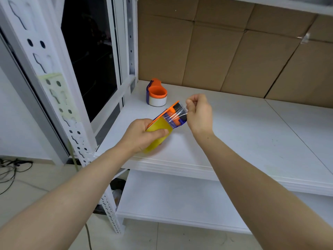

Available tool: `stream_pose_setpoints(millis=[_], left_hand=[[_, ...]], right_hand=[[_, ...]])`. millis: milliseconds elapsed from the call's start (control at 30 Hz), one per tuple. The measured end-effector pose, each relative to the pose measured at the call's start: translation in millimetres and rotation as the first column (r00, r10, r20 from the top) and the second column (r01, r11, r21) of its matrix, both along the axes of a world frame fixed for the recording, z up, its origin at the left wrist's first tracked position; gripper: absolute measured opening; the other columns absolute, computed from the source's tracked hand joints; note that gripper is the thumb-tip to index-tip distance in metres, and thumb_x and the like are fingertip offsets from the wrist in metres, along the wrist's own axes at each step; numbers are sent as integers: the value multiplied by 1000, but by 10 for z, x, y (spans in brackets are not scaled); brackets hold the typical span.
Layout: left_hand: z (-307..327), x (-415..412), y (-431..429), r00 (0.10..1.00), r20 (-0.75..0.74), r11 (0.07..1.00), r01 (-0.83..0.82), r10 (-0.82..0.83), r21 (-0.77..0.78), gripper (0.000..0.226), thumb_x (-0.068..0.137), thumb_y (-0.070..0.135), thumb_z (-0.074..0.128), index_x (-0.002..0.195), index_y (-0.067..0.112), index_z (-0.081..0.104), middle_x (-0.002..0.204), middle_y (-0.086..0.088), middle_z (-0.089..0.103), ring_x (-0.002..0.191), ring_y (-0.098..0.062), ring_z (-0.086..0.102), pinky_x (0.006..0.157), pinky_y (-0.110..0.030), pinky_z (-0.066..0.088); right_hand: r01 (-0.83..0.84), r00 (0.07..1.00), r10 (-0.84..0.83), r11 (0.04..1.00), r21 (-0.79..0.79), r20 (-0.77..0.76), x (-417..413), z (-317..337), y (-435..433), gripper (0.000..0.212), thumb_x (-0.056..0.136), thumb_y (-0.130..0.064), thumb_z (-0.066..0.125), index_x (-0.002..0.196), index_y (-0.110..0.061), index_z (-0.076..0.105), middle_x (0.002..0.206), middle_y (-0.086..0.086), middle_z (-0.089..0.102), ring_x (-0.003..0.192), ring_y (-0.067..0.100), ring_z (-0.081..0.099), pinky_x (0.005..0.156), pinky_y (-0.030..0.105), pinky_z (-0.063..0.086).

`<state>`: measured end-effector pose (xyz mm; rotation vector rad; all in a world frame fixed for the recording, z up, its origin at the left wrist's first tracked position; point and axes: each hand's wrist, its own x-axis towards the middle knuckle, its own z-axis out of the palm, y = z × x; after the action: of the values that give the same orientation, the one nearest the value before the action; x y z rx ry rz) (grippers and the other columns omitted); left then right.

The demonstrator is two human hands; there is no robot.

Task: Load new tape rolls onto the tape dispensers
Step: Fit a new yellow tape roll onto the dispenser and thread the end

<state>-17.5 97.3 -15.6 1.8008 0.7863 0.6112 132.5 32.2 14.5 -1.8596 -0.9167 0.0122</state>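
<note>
White shelving with cardboard behind it runs out ahead of me. My left hand (144, 137) is wrapped around the yellow roll (158, 134) seated in an orange and blue dispenser (173, 112), held just above the shelf (234, 134) edge. My right hand (199, 112) is pinched shut on the clear tape end (177, 115), stretched over the dispenser's front. That film looks thin, sticky and quick to crease or tear, so I judge it best held by its very edge; the roll feels light and stiff. Beyond my hands stands a second dispenser (156, 93), loaded with white tape.
</note>
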Motion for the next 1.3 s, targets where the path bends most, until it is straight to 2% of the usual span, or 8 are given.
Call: stream_pose_setpoints(millis=[100,233,433,700,800,1033,1167,1300], left_hand=[[-34,3,13,999,38,1000,-11,11,-1,18,76,25,74,66,16,63,61,-5,66,54,-18,62,60,-27,49],[-41,-1,14,996,78,999,-29,32,-36,18,76,26,74,69,12,65,63,-8,65,48,-12,60,52,-22,49],[-75,-22,35,990,123,997,-56,63,-61,46,66,40,79,70,-4,64,71,-28,65,59,-26,60,63,-40,53],[-76,-41,57,997,75,993,18,-9,-119,23,69,37,65,73,14,64,65,-7,65,53,-16,62,60,-28,50],[-76,-41,66,995,99,992,30,-19,-118,24,75,33,68,77,10,64,67,-11,66,53,-18,63,64,-33,51],[-83,-12,82,991,128,995,-23,36,-101,48,77,36,72,81,-10,62,70,-20,64,61,-28,61,68,-41,53],[-93,-8,46,987,153,995,-33,48,-95,52,77,37,71,79,-14,59,69,-24,60,61,-28,58,64,-37,50],[-106,-34,47,983,173,996,-55,67,-72,60,76,40,70,78,-17,56,73,-39,58,59,-29,57,62,-36,48]], right_hand=[[-5,1000,5,1000,6,-12,1,-26,8,19,98,-14,39,108,-4,51,96,1,53,86,16,48,55,15,36],[-4,1000,5,999,50,-27,4,-34,33,19,98,-16,40,108,-4,51,94,0,53,85,16,48,56,11,35],[-15,997,26,989,149,-71,15,-12,66,17,96,-15,45,106,-5,56,92,-1,55,82,13,49,53,0,37],[-34,998,44,980,196,-43,30,33,69,11,94,-13,50,98,-8,59,81,-5,56,77,11,51,60,7,38],[-57,998,53,977,204,23,-7,30,31,12,94,-14,49,97,-8,58,89,-2,59,82,13,52,68,18,42],[-46,998,32,958,282,53,72,104,6,11,92,-12,51,96,-7,60,85,-4,59,80,12,53,72,19,43],[-60,995,76,976,211,-68,209,95,41,4,90,-10,54,89,-13,57,75,-11,57,72,8,53,67,13,43],[-55,980,94,974,219,-175,252,75,108,7,89,-9,57,83,-14,56,77,1,60,62,9,50,64,25,44]])
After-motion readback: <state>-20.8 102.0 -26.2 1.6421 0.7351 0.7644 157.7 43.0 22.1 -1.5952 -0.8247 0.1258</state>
